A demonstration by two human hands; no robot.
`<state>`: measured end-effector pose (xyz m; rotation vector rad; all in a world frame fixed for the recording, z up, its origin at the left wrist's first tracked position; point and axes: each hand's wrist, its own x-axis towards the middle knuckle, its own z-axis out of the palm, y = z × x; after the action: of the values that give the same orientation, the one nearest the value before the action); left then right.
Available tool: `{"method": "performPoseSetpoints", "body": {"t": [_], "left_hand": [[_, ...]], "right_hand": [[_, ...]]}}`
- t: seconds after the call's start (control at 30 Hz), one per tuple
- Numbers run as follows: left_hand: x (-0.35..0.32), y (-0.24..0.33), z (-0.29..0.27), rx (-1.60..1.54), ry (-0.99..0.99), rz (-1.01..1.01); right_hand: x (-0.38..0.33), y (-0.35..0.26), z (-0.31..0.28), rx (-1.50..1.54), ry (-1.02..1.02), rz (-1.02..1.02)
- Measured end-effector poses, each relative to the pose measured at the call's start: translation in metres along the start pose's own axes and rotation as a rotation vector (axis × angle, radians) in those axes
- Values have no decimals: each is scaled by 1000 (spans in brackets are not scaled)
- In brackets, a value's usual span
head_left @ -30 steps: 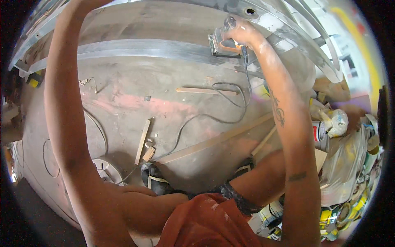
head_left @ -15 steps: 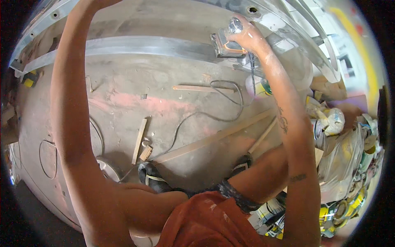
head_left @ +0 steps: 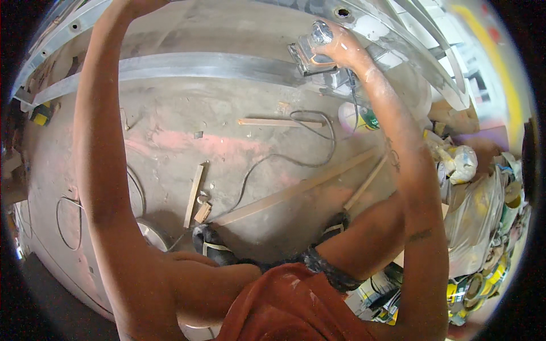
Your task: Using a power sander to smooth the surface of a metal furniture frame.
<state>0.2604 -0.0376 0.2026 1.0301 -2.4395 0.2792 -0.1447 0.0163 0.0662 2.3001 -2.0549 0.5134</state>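
Note:
My right hand is closed around the body of a palm sander, a boxy power tool with a flat square pad and a rounded, dusty top. The sander is at the right part of a long, curved grey bumper-like piece; whether its pad touches the surface I cannot tell. A dark cord hangs from the tool beside my right wrist. My left hand reaches up to the top edge, near the upper bar of the grey piece. Its fingers are cut off by the picture's edge.
A dark cable winds across the dusty floor among wooden strips. By my feet lies a small wood block. Tins and plastic sheeting are heaped at the right. A white tub stands below the sander.
My right hand and the sander have shifted slightly to the left and up. The view has moved a little; my left arm stays raised at the top edge.

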Motion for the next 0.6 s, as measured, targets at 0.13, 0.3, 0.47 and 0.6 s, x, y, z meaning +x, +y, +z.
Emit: {"method": "performPoseSetpoints", "body": {"t": [0.13, 0.3, 0.47, 0.6], "left_hand": [[-4, 5, -1, -54, 19, -16], [-4, -6, 6, -25, 16, 1], [0, -4, 3, -28, 3, -21], [3, -1, 4, -33, -10, -4]], "right_hand": [[4, 4, -2, -38, -121, 55], [-11, -6, 2, 91, 100, -256], [9, -5, -2, 0, -1, -136], [5, -17, -4, 72, -42, -123]]}}
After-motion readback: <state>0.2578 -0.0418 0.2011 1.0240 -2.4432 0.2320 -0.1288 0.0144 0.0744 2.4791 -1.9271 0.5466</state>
